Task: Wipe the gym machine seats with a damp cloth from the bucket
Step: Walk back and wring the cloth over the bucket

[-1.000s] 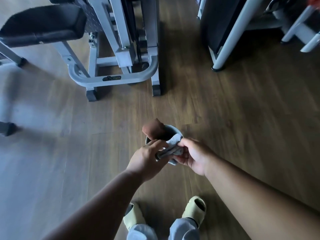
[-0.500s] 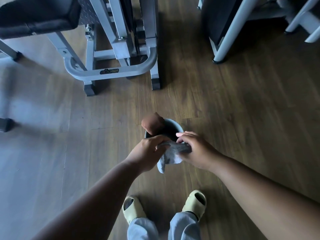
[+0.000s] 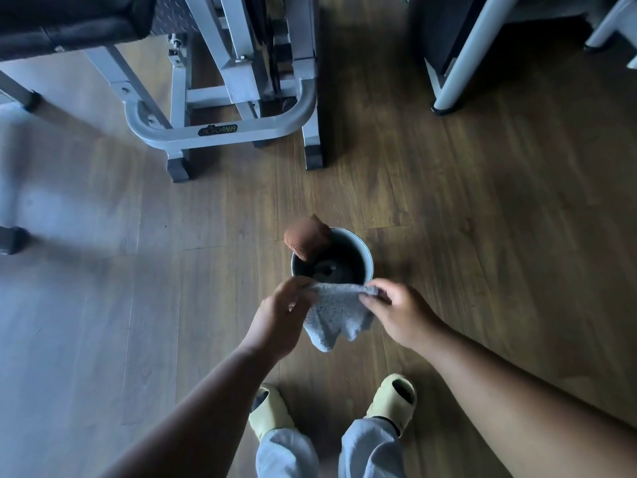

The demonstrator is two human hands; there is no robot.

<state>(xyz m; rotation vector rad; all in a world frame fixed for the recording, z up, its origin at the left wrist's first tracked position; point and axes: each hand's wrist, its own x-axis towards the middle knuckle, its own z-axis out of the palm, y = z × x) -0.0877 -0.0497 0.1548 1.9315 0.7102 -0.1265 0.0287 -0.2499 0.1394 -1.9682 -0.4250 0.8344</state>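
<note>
Left hand point(image 3: 281, 319) pinches left corner of grey cloth point(image 3: 336, 315); right hand point(image 3: 396, 313) pinches right corner. Cloth stretched between hands, rest hanging, just over near rim of bucket point(image 3: 368, 251). Bucket on wood floor point(image 3: 482, 201); brown rag point(image 3: 305, 238) draped on its far-left rim. Black seat point(image 3: 69, 22) at top left on grey machine frame point(image 3: 220, 132); frame badge partly legible, ends "ANIA". Yellow sandals point(image 3: 393, 396) below.

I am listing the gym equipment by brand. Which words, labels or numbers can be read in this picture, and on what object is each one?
"...ANIA": dark badge on the curved grey base bar of the machine; only these last letters read clearly, the first part is blurred.
Bucket, grey cloth, brown cloth, sandals: no text visible.
</note>
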